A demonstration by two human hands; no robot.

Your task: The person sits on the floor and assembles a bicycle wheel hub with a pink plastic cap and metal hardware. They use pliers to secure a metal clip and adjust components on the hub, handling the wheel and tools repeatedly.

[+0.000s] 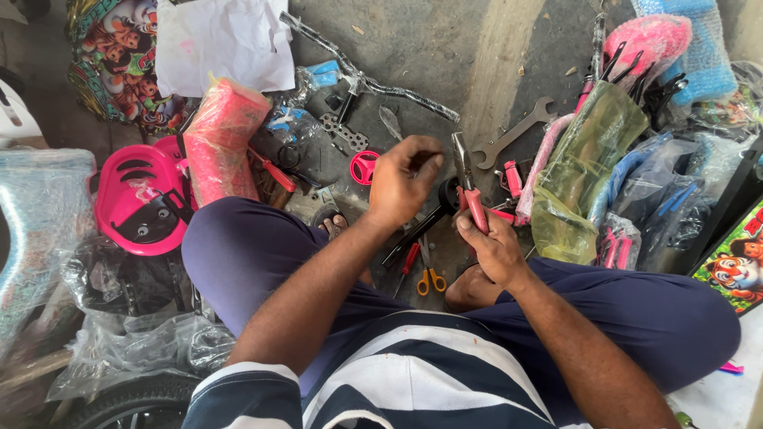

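Two hands are raised over the lap in the head view: red-handled pliers (pixel 469 191) are gripped upright in the closed right hand (pixel 494 248), jaws pointing far. The left hand (pixel 400 181), fingers curled shut, steadies a black rod (pixel 417 230), seemingly for the pliers' reach; orange-handled scissors (pixel 430 278) lie on the floor between the knees.

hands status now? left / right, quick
Left hand: fingers curled shut above a black rod-like part; whether it grips it cannot be told.
Right hand: closed on red-handled pliers, jaws pointing up.
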